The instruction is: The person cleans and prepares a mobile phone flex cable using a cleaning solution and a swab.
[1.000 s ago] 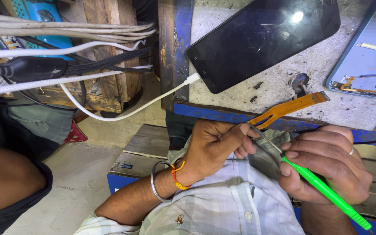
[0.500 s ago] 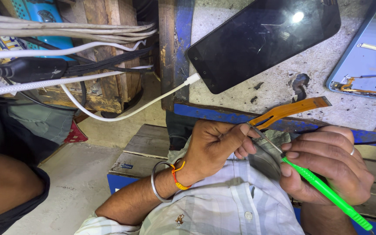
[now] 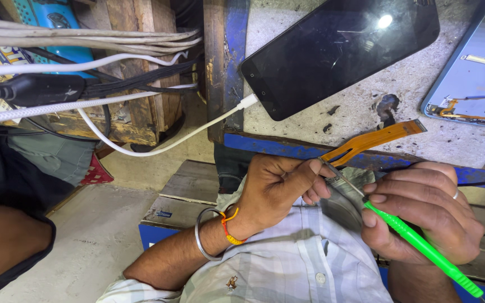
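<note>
In the lower middle of the frame the left hand (image 3: 279,191) is pinching the near end of an orange flex cable (image 3: 374,141) between thumb and fingers, so this hand is closed on the cable. The cable is running up and to the right, over the blue edge of the workbench (image 3: 287,143), and its far end is lying on the grey bench top. The right hand (image 3: 422,219), in the lower right, is gripping a green-handled tool (image 3: 422,247) with all fingers wrapped around it. The thin metal tip of the tool is pointing up and to the left and is meeting the cable just beside the left thumb. The two hands are close together but not touching each other. A ring is showing on one finger of the right hand, and a metal bangle (image 3: 200,235) with an orange thread is sitting on the left wrist.

In the upper middle a black smartphone (image 3: 338,53) is lying on the bench with the screen dark, and a white charging cable (image 3: 158,147) is plugged into its lower corner. At the upper right edge an opened phone frame (image 3: 475,78) is lying. In the upper left, several cables are crossing in front of a wooden box (image 3: 136,67).
</note>
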